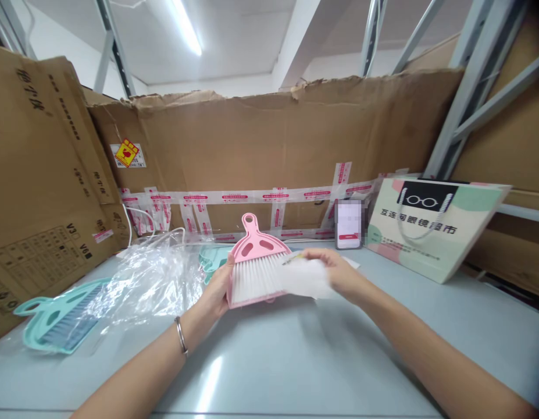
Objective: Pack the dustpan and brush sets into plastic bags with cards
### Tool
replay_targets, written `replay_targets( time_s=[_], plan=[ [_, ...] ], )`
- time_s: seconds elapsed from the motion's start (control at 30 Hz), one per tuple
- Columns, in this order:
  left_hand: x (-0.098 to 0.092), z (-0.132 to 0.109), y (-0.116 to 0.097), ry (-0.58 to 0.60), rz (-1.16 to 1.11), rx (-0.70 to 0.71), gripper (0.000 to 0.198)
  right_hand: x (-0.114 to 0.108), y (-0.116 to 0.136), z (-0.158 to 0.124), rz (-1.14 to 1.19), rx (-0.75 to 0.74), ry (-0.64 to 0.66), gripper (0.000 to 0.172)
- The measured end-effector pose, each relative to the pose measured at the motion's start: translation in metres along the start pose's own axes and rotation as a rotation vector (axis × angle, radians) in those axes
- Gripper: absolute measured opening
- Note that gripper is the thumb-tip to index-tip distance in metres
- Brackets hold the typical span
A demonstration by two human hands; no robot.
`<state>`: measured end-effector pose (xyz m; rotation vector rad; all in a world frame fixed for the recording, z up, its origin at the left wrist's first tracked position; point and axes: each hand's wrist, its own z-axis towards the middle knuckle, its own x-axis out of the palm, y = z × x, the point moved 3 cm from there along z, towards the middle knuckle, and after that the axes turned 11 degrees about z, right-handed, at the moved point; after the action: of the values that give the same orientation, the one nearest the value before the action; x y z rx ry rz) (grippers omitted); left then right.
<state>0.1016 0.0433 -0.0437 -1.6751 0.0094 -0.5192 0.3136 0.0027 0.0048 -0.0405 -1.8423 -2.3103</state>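
My left hand [219,285] grips the left edge of a pink dustpan and brush set [256,247], holding it upright with the white bristles toward me. At the right, my right hand [334,270] has its fingers closed on a white sheet of paper [308,279], which overlaps the right side of the bristles. The sheet is slightly blurred, and I cannot make out what is printed on it. Behind the pink set, part of a teal dustpan [214,259] shows on the table.
A teal dustpan and brush set [68,314] lies at the left beside crumpled clear plastic bags [160,279]. A phone [348,224] leans at the back. A paper gift bag [430,233] stands at right. Cardboard [260,139] walls the grey table's [260,366] back.
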Motion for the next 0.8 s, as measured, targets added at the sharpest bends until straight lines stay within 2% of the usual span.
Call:
replay_targets(
  time_s=[0.07,0.13,0.23,0.37,0.43,0.5,0.57,0.6,0.63,0.67,0.7,0.8],
  plan=[
    [0.001,0.000,0.000,-0.002,-0.013,-0.004,0.062,0.007,-0.020,0.007,-0.027,0.101,0.023,0.034],
    [0.001,0.000,0.001,0.012,-0.024,-0.027,0.064,0.006,-0.033,0.010,-0.026,0.156,-0.027,0.033],
    [0.002,-0.001,0.001,0.026,-0.015,-0.034,0.065,0.003,-0.040,0.010,0.029,0.172,-0.105,0.035],
    [0.003,-0.004,0.003,-0.038,0.094,-0.012,0.052,0.002,-0.044,0.009,0.015,0.192,-0.118,0.037],
    [0.004,-0.005,0.003,-0.067,0.155,0.002,0.048,0.001,-0.046,0.007,-0.027,0.145,-0.136,0.037],
    [0.005,-0.005,0.001,-0.085,0.162,0.035,0.046,-0.003,-0.044,0.003,-0.040,-0.021,-0.264,0.035],
    [0.005,-0.006,-0.003,-0.115,0.124,0.072,0.045,-0.010,-0.041,-0.005,0.047,-0.236,-0.502,0.042],
    [0.005,-0.007,-0.005,-0.129,0.102,0.095,0.045,-0.013,-0.042,-0.009,0.132,-0.292,-0.612,0.048],
    [0.006,-0.008,-0.007,-0.140,0.079,0.120,0.046,-0.012,-0.046,-0.012,0.232,-0.278,-0.670,0.053],
    [0.008,-0.010,-0.009,-0.142,0.059,0.144,0.046,-0.009,-0.051,-0.012,0.338,-0.200,-0.656,0.054],
    [0.010,-0.011,-0.010,-0.139,0.041,0.166,0.046,-0.002,-0.056,-0.012,0.441,-0.086,-0.577,0.052],
    [0.021,-0.015,-0.005,-0.103,0.025,0.182,0.045,0.027,-0.067,-0.013,0.669,0.196,-0.250,0.043]
  ],
)
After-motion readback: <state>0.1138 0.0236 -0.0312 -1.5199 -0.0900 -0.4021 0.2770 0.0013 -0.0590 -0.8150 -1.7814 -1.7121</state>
